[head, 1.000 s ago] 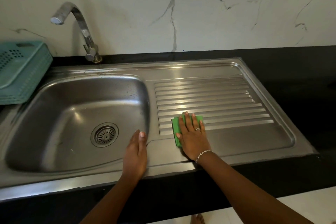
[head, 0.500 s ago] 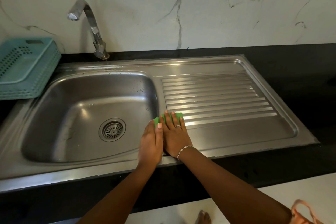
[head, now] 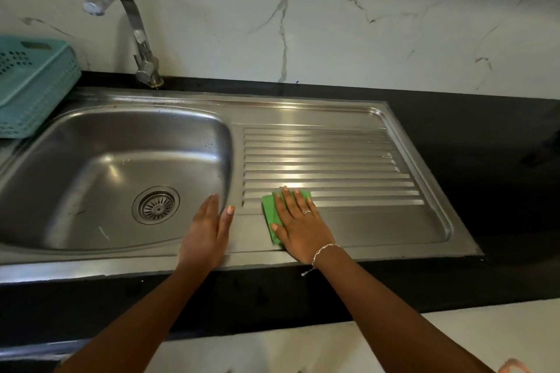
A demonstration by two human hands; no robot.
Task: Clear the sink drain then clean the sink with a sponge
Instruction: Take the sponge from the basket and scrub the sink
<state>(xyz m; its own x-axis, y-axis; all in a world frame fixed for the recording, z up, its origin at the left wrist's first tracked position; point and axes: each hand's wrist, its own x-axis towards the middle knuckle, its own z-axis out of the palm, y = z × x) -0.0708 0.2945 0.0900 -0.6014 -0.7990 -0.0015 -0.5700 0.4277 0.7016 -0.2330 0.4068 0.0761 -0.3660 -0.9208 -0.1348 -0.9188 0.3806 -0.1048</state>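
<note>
Steel sink in black counter. Our right hand, fingers flat, presses sponge onto drainboard, near-left corner. Left hand rests flat, unclenched, on sink rim beside it.

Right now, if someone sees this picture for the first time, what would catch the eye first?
The green sponge, pressed flat under the right hand at the near left corner of the ribbed drainboard, stands out most. Next to it the left hand rests on the right rim of the basin. A teal basket sits far left.
</note>
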